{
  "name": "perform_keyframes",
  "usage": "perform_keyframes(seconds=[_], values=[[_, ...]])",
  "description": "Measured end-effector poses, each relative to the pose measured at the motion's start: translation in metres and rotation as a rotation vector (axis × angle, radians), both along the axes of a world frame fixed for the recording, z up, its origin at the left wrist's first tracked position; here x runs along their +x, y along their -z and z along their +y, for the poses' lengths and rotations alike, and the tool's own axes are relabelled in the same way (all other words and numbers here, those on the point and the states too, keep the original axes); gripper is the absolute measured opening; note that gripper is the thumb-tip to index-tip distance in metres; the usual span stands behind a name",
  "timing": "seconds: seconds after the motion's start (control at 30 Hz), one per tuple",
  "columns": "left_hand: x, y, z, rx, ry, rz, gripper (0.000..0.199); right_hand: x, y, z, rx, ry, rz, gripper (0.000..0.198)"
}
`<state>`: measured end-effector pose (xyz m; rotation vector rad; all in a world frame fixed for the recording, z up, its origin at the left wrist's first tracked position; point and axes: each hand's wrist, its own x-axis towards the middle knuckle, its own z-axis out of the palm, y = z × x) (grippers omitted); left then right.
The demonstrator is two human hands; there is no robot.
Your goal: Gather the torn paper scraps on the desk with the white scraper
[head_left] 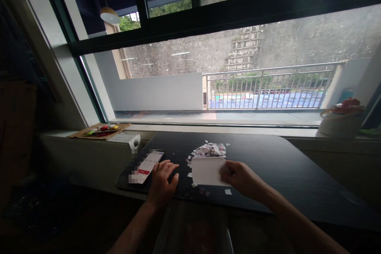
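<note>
At the desk (256, 154), right hand (236, 175) grips card (206, 170) just nearside of scraps (210, 150), left hand (163, 174) splayed, holding nothing; likely gathering, next push needing a low edge.

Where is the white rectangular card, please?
In the head view, the card is just right of centre, in the right hand over the black tabletop, on the near side of the heap of white paper scraps.
</note>
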<state>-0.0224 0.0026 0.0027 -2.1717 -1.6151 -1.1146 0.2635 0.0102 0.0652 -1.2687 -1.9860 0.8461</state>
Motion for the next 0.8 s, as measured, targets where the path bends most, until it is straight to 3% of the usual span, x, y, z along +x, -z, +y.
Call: perform_keyframes(seconds=[0.1,0.27,0.6,0.8], values=[[0.001,-0.001,-0.001,0.002,0.016,0.007,0.024,0.048,-0.003,-0.006,0.066,0.075,-0.123,0.013],[0.001,-0.003,-0.002,0.004,0.026,0.031,0.024,0.111,-0.012,-0.018,-0.121,0.125,-0.053,0.015],[-0.01,0.003,0.004,0.062,0.037,0.099,0.023,0.117,0.01,-0.008,-0.392,0.117,0.212,0.023],[-0.011,0.003,0.005,0.07,0.037,0.104,0.024,0.133,0.007,-0.013,-0.387,0.239,0.214,0.024]])
